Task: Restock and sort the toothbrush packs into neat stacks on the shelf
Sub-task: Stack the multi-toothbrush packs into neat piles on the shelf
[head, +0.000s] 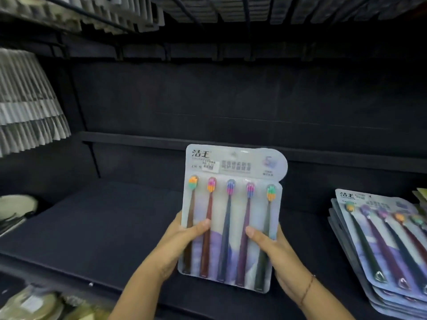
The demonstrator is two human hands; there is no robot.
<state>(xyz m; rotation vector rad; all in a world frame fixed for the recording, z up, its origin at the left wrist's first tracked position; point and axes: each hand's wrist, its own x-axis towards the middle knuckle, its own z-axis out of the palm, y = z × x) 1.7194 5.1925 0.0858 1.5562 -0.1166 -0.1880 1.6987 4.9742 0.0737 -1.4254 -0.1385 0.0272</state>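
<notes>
**One pack in hand, one stack begun**

Over the shelf (104, 227), the left hand (182, 236) and right hand (277, 250) hold one pack (231, 204) upright, fingers grasping its lower sides; it is not yet placed. At right, a stack (379, 250) lies slightly fanned and likely needs squaring.

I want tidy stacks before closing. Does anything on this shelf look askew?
Yes: the stack at the right of the shelf is fanned, its edges stepped instead of flush. The pack gripped by the left hand and right hand looks intact.
</notes>
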